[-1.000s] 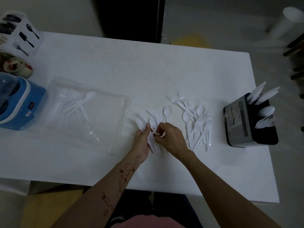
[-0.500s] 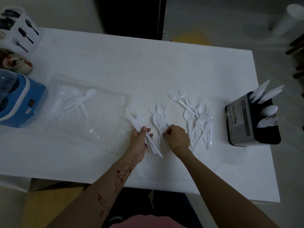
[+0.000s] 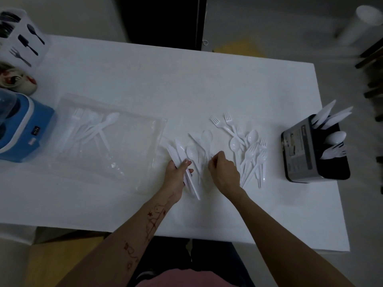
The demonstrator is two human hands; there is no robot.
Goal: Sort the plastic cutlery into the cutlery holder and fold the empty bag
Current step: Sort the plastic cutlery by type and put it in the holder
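Now the left hand (image 3: 176, 175) grips a bundle of knives (image 3: 182, 162). Right hand (image 3: 224, 172), fingers curled, pinches a spoon handle (image 3: 209, 150) on the table (image 3: 165, 79).

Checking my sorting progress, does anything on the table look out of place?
Yes: the bag isn't empty; a few pieces of cutlery lie inside it, apart from the loose pile near the holder.
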